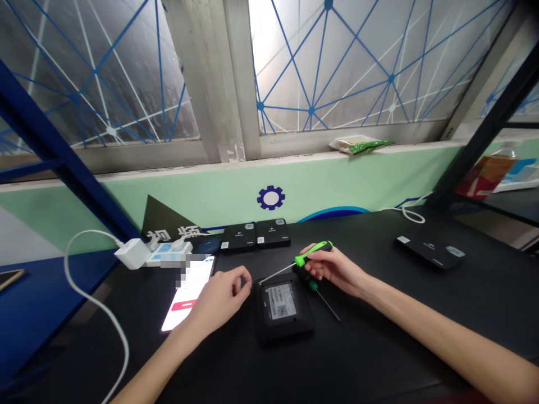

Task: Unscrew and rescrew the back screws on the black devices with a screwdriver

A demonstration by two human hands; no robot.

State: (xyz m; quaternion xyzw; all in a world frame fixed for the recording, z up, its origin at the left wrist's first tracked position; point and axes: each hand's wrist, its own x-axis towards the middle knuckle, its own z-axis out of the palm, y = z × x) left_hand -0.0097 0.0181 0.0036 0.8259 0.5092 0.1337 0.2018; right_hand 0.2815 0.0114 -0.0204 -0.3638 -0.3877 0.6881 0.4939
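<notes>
My right hand point(332, 266) is closed around the green and black handle of a screwdriver point(314, 253). Its thin shaft slants down to the left, and the tip is at the upper left corner of a black box-shaped device point(284, 331). The device lies flat with a silver label facing up. Just left of it is my left hand point(227, 292), its fingers curled and the thumb close to the index finger; whether anything is between them is hidden. A second screwdriver point(328, 304), dark green-handled, lies under my right hand beside the device.
Two similar black boxes point(239, 237) stand against the wall, and another black box point(429, 252) lies at the right. A lit phone point(189, 292) is partly behind my left hand. A power strip point(168, 255) holds a white charger point(133, 253) with a cable point(95, 300).
</notes>
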